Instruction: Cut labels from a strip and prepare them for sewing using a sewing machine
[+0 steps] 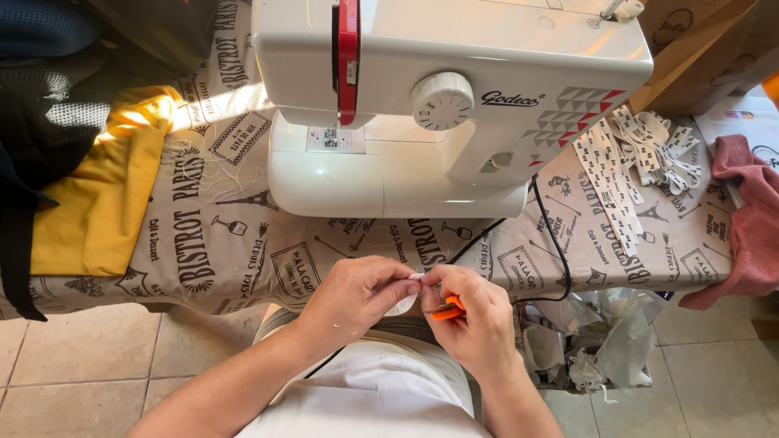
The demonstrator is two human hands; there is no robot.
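My left hand (357, 296) and my right hand (475, 320) meet in front of my lap, just below the table edge. Between the fingertips of both hands sits a small white piece of fabric (403, 302). My right hand also grips small orange-handled snips (446, 309), mostly hidden under the fingers. A white sewing machine (438, 97) with a red front lever stands on the table directly beyond my hands.
The table carries a grey printed cloth (219, 235). Yellow fabric (105, 195) lies at the left, a heap of white printed ribbon strips (641, 154) and a pink cloth (751, 219) at the right. A black cord (552, 235) hangs over the edge. A bin of scraps (592, 341) stands on the tiled floor.
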